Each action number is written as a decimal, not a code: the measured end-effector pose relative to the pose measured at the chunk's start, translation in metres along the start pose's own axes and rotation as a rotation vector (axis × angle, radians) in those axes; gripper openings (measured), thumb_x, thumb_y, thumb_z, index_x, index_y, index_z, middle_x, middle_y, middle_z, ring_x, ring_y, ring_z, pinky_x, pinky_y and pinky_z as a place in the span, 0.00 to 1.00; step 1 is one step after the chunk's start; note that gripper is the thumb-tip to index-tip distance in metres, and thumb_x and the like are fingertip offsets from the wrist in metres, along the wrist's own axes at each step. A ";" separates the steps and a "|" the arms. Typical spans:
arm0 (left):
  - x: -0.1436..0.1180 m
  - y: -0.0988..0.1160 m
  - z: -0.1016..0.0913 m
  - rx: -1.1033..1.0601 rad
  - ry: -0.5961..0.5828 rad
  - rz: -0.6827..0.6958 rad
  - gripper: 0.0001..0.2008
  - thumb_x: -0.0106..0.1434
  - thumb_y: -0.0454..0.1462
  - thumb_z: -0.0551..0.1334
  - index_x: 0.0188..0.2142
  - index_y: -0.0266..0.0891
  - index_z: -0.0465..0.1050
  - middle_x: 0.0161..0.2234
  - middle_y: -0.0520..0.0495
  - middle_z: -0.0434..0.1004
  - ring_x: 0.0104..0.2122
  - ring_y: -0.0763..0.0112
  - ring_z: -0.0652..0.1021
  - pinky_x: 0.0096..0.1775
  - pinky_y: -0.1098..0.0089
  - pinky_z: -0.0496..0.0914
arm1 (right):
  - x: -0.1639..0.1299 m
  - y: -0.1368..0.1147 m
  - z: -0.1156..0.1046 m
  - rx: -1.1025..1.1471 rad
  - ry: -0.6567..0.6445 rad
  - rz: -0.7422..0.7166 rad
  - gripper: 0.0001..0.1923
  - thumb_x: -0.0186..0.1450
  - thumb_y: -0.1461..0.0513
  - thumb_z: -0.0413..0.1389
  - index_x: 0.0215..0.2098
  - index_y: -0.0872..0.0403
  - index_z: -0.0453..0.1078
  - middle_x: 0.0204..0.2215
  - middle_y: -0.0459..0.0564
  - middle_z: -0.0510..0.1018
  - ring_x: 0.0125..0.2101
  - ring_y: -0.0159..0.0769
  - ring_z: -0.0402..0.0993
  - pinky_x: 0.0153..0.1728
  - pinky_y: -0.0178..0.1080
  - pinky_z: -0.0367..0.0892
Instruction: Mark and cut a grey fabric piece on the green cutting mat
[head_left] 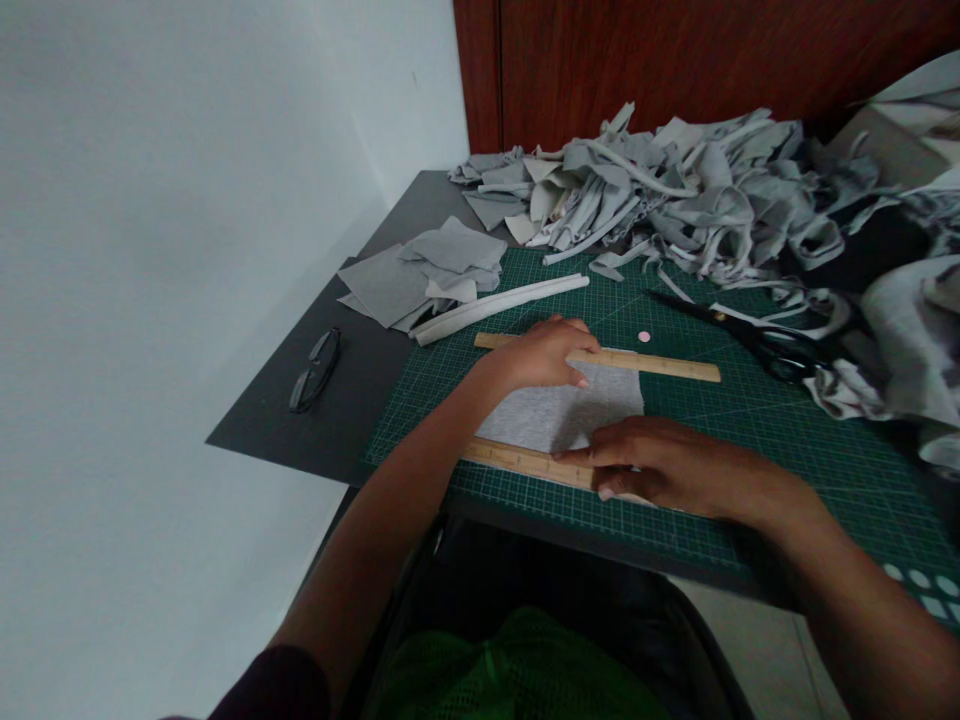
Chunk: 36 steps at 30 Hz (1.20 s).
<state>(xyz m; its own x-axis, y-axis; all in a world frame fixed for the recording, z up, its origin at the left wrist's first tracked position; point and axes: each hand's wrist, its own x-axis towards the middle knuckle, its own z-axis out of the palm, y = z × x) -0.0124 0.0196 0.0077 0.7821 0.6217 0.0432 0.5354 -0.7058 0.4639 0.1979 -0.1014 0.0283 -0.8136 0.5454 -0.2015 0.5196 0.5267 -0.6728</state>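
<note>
A piece of light grey knit fabric (559,410) lies flat on the green cutting mat (712,440), with a wooden ruler along its far edge and another along its near edge. My left hand (547,352) straddles the far wooden ruler (660,364), thumb on the near side and fingers closed over it. On the near wooden ruler (517,458) is my right hand (652,460), index finger stretched along it and thumb at its lower edge. The right hand's other fingers are partly hidden. Both rulers touch the fabric.
Black scissors (750,330) lie on the mat to the right, near a small pink disc (644,337). Grey fabric scraps (675,190) are heaped at the back. Cut fabric pieces (420,270), a folded strip (499,308) and eyeglasses (315,370) lie left.
</note>
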 end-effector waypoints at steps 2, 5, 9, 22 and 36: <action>0.000 0.000 0.000 0.002 0.001 0.004 0.22 0.60 0.36 0.72 0.54 0.40 0.78 0.55 0.45 0.75 0.55 0.59 0.72 0.60 0.62 0.62 | 0.000 0.001 0.000 0.006 -0.003 -0.010 0.23 0.73 0.63 0.58 0.65 0.43 0.73 0.40 0.49 0.84 0.44 0.41 0.78 0.48 0.42 0.67; 0.001 -0.001 0.000 0.004 0.005 0.005 0.21 0.60 0.35 0.72 0.53 0.40 0.77 0.55 0.45 0.75 0.55 0.60 0.72 0.60 0.63 0.62 | 0.000 0.000 0.000 0.018 0.002 -0.007 0.22 0.73 0.63 0.57 0.64 0.43 0.74 0.41 0.49 0.84 0.44 0.41 0.79 0.48 0.42 0.68; 0.001 -0.001 0.001 0.004 0.000 0.007 0.20 0.60 0.36 0.72 0.53 0.42 0.77 0.56 0.46 0.75 0.56 0.60 0.72 0.60 0.63 0.62 | 0.000 0.001 0.001 0.022 0.003 -0.006 0.22 0.73 0.62 0.58 0.64 0.43 0.74 0.41 0.49 0.84 0.44 0.41 0.79 0.49 0.43 0.67; -0.004 0.028 0.004 0.206 0.074 -0.059 0.09 0.71 0.40 0.65 0.46 0.38 0.78 0.50 0.44 0.77 0.52 0.59 0.74 0.55 0.61 0.66 | 0.003 -0.004 0.000 -0.004 -0.043 0.031 0.25 0.73 0.64 0.59 0.66 0.41 0.72 0.40 0.48 0.84 0.44 0.41 0.80 0.48 0.41 0.67; -0.004 0.091 0.045 0.468 0.189 -0.436 0.25 0.72 0.51 0.61 0.55 0.33 0.77 0.51 0.34 0.74 0.54 0.40 0.71 0.54 0.46 0.67 | 0.007 -0.010 0.003 0.020 -0.037 0.065 0.10 0.70 0.66 0.60 0.46 0.49 0.81 0.40 0.48 0.86 0.44 0.40 0.80 0.48 0.40 0.66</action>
<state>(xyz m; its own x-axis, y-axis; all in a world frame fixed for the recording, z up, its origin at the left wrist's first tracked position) 0.0478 -0.0621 0.0102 0.4157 0.9025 0.1125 0.9054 -0.4224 0.0432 0.1865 -0.1051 0.0319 -0.7880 0.5528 -0.2711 0.5662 0.4776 -0.6718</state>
